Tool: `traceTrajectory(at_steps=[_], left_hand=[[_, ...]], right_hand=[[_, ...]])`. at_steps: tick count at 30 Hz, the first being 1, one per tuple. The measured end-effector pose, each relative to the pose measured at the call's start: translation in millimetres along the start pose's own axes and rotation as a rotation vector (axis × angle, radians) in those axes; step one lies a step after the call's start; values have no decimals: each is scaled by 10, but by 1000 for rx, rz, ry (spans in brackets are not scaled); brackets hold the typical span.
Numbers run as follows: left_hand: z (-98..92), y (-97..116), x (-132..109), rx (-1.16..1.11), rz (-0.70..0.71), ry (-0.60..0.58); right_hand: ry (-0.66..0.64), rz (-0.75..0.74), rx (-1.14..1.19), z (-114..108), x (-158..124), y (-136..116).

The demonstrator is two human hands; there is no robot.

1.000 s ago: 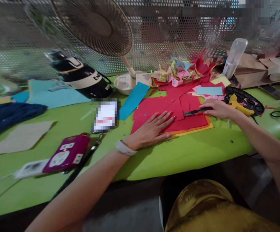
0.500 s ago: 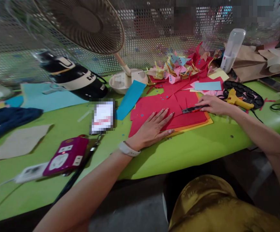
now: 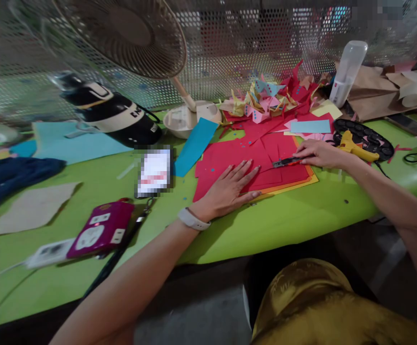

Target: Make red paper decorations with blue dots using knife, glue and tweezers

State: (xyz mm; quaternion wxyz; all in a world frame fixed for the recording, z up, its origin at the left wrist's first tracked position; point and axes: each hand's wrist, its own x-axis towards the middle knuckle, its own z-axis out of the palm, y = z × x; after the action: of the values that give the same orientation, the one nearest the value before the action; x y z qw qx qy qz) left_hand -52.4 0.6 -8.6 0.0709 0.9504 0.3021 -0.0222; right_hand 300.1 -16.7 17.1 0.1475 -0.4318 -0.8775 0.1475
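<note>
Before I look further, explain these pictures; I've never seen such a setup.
This is no machine but a person's bare hands, and every picture comes from one camera worn on the head, looking forward and down. The left hand lies flat on red paper; the right hand holds a slim dark tool, perhaps a cutter, with its tip at that paper. Also on the green table are a fan, a black bottle, a yellow glue gun by a black tray, and a colourful paper pile.

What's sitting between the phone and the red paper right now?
In the head view, a blue paper strip lies between the phone and the red paper, with some green tabletop showing.
</note>
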Motion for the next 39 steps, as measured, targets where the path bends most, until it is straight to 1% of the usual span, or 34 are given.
traceTrajectory(at_steps=[4, 10, 16, 18, 21, 24, 28, 32, 37, 39], left_hand=[[12, -13, -2, -5, 10, 12], [11, -5, -1, -11, 13, 17], [10, 10, 0, -27, -7, 12], [5, 10, -1, -29, -8, 9], [0, 6, -3, -32, -1, 7], [3, 2, -2, -34, 0, 7], [9, 2, 1, -29, -6, 0], [10, 4, 2, -36, -6, 2], [7, 6, 5, -32, -7, 5], [9, 5, 7, -33, -2, 10]], right_hand=[[30, -17, 5, 44, 18, -25], [3, -37, 10, 21, -9, -21], [71, -85, 11, 80, 17, -39], [55, -103, 11, 79, 15, -42], [25, -90, 11, 59, 2, -42], [40, -85, 3, 71, 6, -49], [73, -129, 0, 112, 16, -61], [63, -143, 12, 104, 5, -57], [82, -125, 4, 133, 25, -86], [63, -122, 1, 141, 31, -105]])
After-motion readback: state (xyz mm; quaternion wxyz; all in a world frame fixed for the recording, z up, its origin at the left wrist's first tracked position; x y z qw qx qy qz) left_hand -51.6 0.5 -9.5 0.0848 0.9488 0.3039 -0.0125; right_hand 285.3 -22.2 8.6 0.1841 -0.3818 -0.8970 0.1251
